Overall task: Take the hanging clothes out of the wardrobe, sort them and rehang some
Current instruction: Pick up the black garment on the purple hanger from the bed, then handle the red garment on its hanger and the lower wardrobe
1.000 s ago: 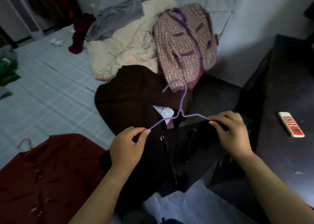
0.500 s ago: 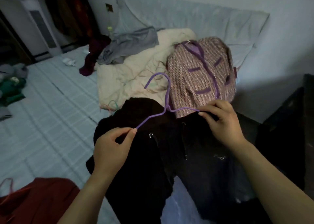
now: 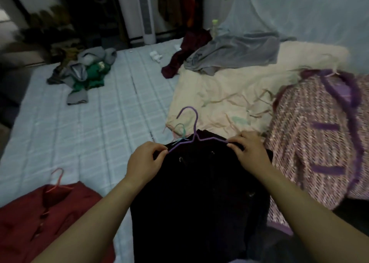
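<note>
Two hands held one hanger over a dark garment on the bed.

Both hands grasped the thin purple wire hanger: the left hand pinched the tip of its left shoulder between thumb and forefinger, and the right hand curled its fingers round the right tip. The hook curved upward and away from the person. Under the hanger lay the black garment, matte and soft-looking, with small round metal fittings near its collar, resting on the pale quilted mattress. Just beside it on the right lay a pink tweed jacket with purple trim, and beyond it a rumpled cream blanket. At lower left lay a red garment on a thin red hanger.
</note>
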